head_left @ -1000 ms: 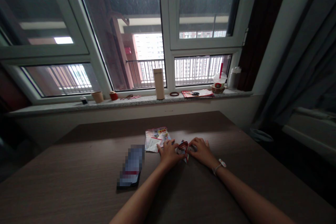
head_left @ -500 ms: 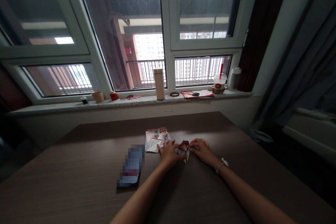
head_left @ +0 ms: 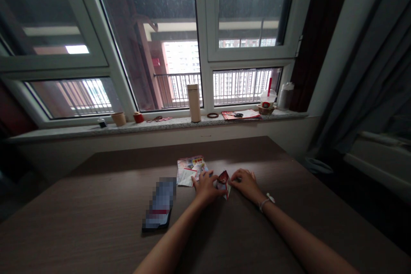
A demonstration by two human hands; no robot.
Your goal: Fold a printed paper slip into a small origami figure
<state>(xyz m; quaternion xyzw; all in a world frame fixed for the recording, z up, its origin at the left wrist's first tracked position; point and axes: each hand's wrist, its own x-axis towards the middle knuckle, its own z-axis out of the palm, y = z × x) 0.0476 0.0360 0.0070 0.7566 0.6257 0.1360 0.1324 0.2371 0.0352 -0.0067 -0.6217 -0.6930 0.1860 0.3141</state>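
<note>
A small folded piece of red and white printed paper (head_left: 223, 182) lies on the dark wooden table (head_left: 96, 218) between my two hands. My left hand (head_left: 205, 188) pinches its left side with curled fingers. My right hand (head_left: 245, 184) pinches its right edge; a light band sits on that wrist. A top flap of the paper stands up between the hands. A stack of colourful printed leaflets (head_left: 189, 169) lies just beyond my left hand.
A phone (head_left: 159, 205) lies flat left of my left arm. On the stone windowsill (head_left: 80, 128) stand a tall beige flask (head_left: 194, 102), a paper cup (head_left: 119, 118), a red pot (head_left: 138, 117), red papers with scissors (head_left: 240, 114) and a drink cup with a straw (head_left: 268, 99). Curtains hang at right.
The folded paper's top flap has been raised and pressed more upright between my fingers. Both hands stayed in nearly the same place on the table.
</note>
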